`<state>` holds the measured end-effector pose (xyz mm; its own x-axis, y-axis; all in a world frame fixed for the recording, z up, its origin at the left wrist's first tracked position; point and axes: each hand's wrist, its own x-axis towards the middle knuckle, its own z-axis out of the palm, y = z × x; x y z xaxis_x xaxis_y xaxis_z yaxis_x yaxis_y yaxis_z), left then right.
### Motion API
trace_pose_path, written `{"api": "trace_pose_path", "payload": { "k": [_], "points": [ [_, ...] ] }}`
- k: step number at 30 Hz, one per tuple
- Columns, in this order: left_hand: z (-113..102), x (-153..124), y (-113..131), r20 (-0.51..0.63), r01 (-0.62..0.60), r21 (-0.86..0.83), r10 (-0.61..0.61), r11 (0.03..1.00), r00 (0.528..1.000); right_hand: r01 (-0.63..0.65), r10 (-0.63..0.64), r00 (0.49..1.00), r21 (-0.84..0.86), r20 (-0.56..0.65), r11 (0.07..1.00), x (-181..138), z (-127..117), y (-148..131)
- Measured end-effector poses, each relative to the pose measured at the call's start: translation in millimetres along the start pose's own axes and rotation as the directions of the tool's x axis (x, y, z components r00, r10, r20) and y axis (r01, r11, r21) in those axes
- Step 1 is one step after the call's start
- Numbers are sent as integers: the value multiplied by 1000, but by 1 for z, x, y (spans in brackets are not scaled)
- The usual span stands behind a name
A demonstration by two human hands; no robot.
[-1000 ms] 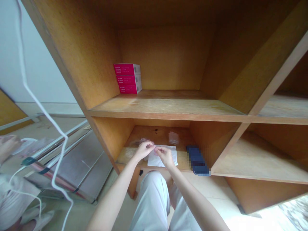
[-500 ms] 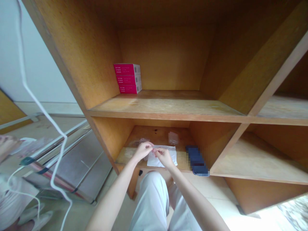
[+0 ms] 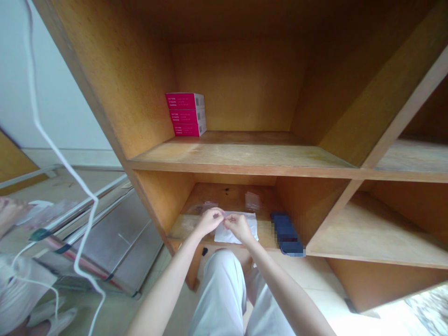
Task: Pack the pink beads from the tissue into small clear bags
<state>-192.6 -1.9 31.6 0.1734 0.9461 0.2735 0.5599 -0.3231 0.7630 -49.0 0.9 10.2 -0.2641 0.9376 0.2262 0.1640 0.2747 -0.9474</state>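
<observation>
My left hand (image 3: 211, 220) and my right hand (image 3: 238, 225) meet fingertip to fingertip over a white sheet (image 3: 227, 235) on the lower shelf. Both are pinched closed. Whatever lies between the fingers is too small to make out. Just behind my left hand are some clear plastic bags (image 3: 210, 204), partly covered by it. Farther back, to the right, lies a small clear plastic bag (image 3: 252, 200). A dark blue flat thing (image 3: 287, 233), partly blurred out, rests at the shelf's right front edge.
Three pink boxes (image 3: 185, 115) are stacked on the upper shelf (image 3: 245, 154). A wooden divider (image 3: 353, 191) stands to the right. On the left, a white cable (image 3: 89, 224) hangs before a metal-framed cart (image 3: 115, 233). Another person's hand (image 3: 12, 212) shows at the far left.
My left hand's fingertips have shifted very slightly, still beside those of my right hand. Everything else stays where it was.
</observation>
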Motion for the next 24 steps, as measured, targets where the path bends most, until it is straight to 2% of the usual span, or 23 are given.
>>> {"api": "trace_pose_path", "payload": {
  "k": [7,15,19,24],
  "points": [
    [-3,-6,4,19,-42,102,41,994,999,-19,18,1000,-65,-6,998,-2,-2,-2],
    [-4,-9,23,-23,36,363,-30,931,999,34,-55,995,-221,-89,975,-3,2,-7],
    [-7,-10,28,-32,48,372,-39,927,999,7,-50,987,-269,-152,963,0,-3,-6],
    [-6,-8,23,-40,13,294,-1,956,999,106,-129,987,-216,-95,971,-3,-5,-11]
  ]
}}
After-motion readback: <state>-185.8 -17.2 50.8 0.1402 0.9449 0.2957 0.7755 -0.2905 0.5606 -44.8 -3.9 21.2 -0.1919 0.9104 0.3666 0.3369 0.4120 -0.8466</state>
